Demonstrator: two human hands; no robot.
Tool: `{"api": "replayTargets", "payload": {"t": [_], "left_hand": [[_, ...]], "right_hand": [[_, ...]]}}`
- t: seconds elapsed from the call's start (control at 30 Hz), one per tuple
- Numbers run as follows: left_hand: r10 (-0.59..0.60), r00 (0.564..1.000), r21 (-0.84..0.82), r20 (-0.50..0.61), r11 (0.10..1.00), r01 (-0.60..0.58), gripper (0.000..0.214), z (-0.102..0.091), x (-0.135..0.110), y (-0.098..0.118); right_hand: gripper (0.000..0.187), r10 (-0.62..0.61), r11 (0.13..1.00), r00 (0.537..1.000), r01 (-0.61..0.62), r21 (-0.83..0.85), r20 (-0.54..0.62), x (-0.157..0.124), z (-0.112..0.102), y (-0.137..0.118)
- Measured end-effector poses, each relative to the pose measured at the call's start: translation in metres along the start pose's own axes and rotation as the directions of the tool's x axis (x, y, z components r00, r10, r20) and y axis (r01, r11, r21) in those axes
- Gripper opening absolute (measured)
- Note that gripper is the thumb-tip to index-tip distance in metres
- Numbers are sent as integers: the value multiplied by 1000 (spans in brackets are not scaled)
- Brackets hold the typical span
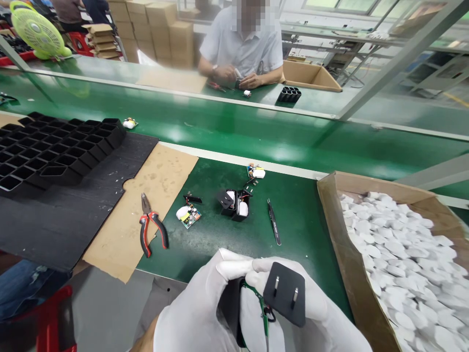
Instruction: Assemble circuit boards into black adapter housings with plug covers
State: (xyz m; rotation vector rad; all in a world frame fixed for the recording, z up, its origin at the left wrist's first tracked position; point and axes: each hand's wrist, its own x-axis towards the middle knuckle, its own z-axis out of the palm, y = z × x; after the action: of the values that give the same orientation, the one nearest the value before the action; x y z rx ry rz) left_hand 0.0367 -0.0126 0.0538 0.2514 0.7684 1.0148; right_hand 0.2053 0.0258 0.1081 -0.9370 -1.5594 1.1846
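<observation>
Both my hands wear white gloves and meet at the bottom centre. My left hand (200, 313) is closed around a black charger housing (234, 313) with a green circuit board (261, 305) sticking out of it. My right hand (322, 313) pinches a black plug cover (285, 292) with two metal prongs, held against the housing's open end. On the green mat ahead lie another open black housing (236, 203), a loose circuit board (188, 215) and a small white part with wires (256, 171).
Red-handled pliers (152, 229) lie on cardboard to the left, black tweezers (274, 222) on the mat. A black cell tray (54, 149) fills the left. A carton (331, 215) of white pieces stands right. Across the conveyor belt (256, 132) a seated person works.
</observation>
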Motion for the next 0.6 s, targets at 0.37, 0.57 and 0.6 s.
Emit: {"api": "replayTargets", "payload": {"t": [0.37, 0.57, 0.6], "left_hand": [[276, 960, 402, 47, 874, -271, 30, 15, -5, 6], [398, 912, 564, 96, 733, -380, 30, 7, -10, 1], [401, 910, 574, 104, 723, -385, 31, 6, -10, 2]], "right_hand": [[27, -28, 987, 998, 19, -158, -58, -1, -1, 9], [36, -57, 947, 996, 34, -320, -64, -9, 11, 4], [35, -80, 936, 994, 51, -350, -69, -10, 15, 2]]}}
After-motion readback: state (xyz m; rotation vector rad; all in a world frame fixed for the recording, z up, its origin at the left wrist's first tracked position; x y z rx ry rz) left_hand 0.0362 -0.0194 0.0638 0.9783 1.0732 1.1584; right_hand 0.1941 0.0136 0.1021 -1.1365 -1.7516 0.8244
